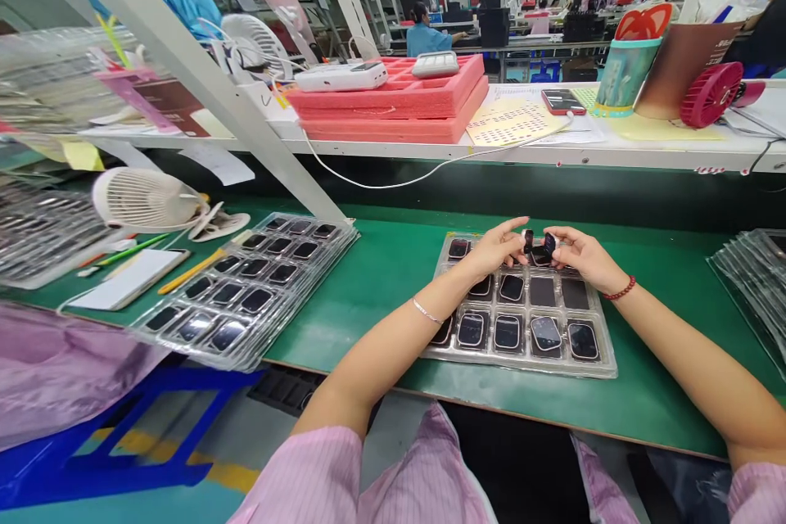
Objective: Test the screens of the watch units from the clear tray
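Both hands are raised over the far part of a clear plastic tray (521,367) that holds square, dark-faced watch cases. My left hand (499,247) pinches a small dark-faced watch case (528,242) between thumb and fingers, its index finger stretched out above. Just to the right, my right hand (580,255) grips a second dark-faced watch case (549,243), tilted on edge. The two pieces are close together; a narrow gap shows between them. In the tray's near row lies a tilted watch case (546,333), and two dark pockets (575,294) behind it hold no watch case.
A stack of filled watch trays (246,295) stands left, beside a yellow pen (190,272), a white pad (128,278) and a white fan (147,201). More clear trays (752,286) are at the right edge. Above runs a shelf with red foam trays (393,127).
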Demonstrator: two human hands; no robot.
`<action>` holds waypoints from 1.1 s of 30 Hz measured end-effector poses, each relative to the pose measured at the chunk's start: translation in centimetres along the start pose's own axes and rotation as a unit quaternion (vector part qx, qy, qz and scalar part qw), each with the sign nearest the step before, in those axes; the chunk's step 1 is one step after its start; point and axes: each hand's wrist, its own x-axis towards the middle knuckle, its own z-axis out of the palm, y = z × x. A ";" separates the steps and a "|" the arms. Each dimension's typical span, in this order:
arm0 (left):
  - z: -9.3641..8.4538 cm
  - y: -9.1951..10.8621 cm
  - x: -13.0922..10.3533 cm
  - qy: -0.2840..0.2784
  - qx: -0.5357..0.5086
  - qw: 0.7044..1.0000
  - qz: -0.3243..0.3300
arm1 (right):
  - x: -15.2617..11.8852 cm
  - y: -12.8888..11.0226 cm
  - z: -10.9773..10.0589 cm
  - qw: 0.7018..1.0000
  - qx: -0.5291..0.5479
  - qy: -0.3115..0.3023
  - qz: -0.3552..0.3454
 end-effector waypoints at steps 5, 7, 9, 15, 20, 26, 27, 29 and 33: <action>0.1 0.0 -0.1 -0.017 0.018 1.000 0.011 | -0.1 0.2 0.0 0.999 -0.036 -0.007 -0.007; 0.2 0.1 -0.2 -0.020 0.023 0.999 0.017 | -0.2 0.2 0.0 0.999 -0.046 -0.014 -0.008; 0.2 0.1 -0.2 -0.021 0.026 0.999 0.017 | -0.2 0.1 0.1 0.999 -0.048 -0.020 -0.008; 0.2 0.0 0.0 -0.023 0.025 0.999 0.009 | -0.3 -0.3 0.2 0.998 -0.059 -0.019 -0.001; 0.3 -0.1 0.0 -0.022 0.030 0.999 0.010 | -0.3 -0.3 0.2 0.997 -0.065 -0.033 0.009; 0.4 -0.1 -0.1 -0.026 0.022 0.999 -0.001 | -0.4 -0.3 0.3 0.998 -0.057 -0.028 0.003; 0.4 -0.2 0.0 -0.026 0.021 0.999 -0.001 | -0.4 -0.3 0.3 0.998 -0.064 -0.029 0.003; 0.5 -0.3 0.0 -0.021 0.020 1.000 0.000 | -0.4 -0.3 0.3 0.997 -0.072 -0.032 0.001; 0.6 -0.3 0.0 -0.013 0.025 1.000 0.005 | -0.3 -0.2 0.2 0.997 -0.065 -0.030 -0.010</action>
